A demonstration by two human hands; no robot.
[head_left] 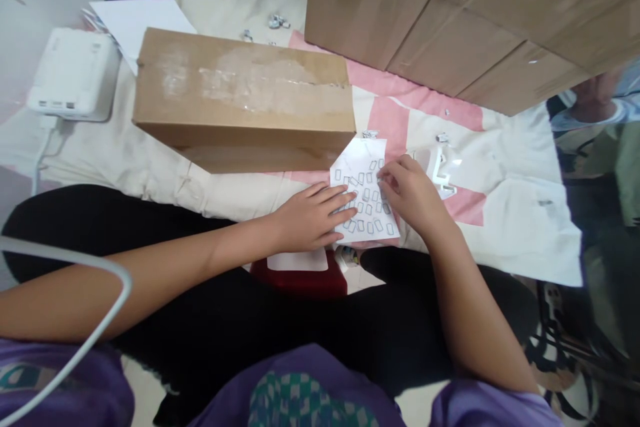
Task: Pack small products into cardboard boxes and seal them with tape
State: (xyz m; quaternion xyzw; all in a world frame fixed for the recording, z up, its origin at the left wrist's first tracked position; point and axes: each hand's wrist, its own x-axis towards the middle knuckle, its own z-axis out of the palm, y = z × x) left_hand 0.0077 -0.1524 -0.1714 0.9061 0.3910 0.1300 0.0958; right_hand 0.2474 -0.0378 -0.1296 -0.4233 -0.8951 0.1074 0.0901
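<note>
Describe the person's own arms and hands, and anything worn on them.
The left hand and right hand wear no gloves, and no rings or watches show. Both forearms are uncovered up to purple sleeves; the left one carries a teal patch with pale marks. A white cable passes in front of the left forearm.

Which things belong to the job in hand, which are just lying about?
In use:
white sheet with small rectangles
left hand, partly on it
right hand, at its edge

Apparently lying about:
long cardboard box
stacked cartons
white device
</note>
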